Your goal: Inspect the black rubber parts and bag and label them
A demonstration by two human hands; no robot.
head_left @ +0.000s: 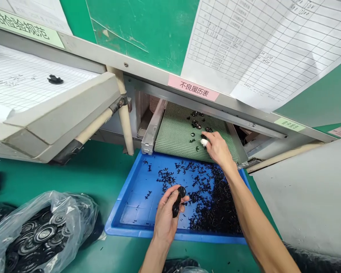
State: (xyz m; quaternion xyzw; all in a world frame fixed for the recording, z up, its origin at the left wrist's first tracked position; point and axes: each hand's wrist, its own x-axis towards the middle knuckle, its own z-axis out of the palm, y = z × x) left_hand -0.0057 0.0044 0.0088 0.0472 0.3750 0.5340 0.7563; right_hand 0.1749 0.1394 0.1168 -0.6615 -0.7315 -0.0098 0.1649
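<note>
Black round plastic parts (182, 192) sit in the loosely curled left hand (166, 214). Toward the near right corner of the green mesh belt (173, 132), the partly curled right hand (218, 148) reaches a black disc (203, 136), grip unclear. Light fingertip pinching should avoid scattering neighbours.

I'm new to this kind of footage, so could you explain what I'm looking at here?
There's no robot here: these are a person's bare hands, seen in one picture by a camera worn on the head, looking forward and down. The left hand holds black round parts over a blue tray scattered with small black pieces. The right hand, one fingertip covered in white, is at a dark part on the green belt; I can't tell whether it's gripped. More dark parts lie on the belt. To the left, a clear plastic bag holds black discs.
</note>
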